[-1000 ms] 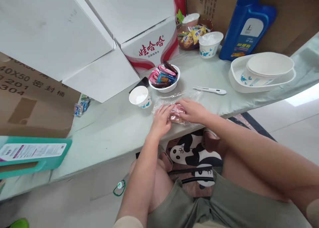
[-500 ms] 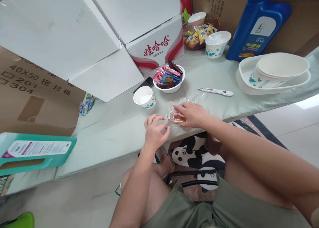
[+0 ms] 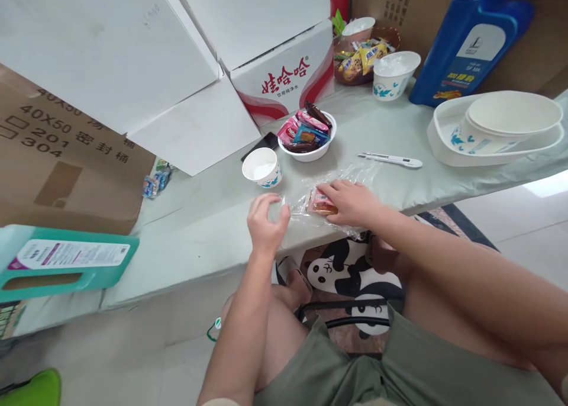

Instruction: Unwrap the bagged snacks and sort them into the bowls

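Since the earlier frame, the left hand had drawn farther left of the small, pink-and-orange wrapped packet, and a flap of thin, crinkled clear plastic film had come to hang over the edge of the pale green, cloth-covered bench. Front-left of the round white bowl of wrapped snacks stood a tapered white paper cup with blue leaf print. Nearer the person, still left of the bowl, the left grip was half-curled, thumb and fingers apart; whether it pinched film could not be told. The packet, shiny and oblong, lay in front of the bowl, the right hand closed over its right end. Right of the bowl lay a slim, smooth white cutter. The step seemed to be drawing film out around the pinned packet; the next move called, apparently, for a gentle leftward pull.
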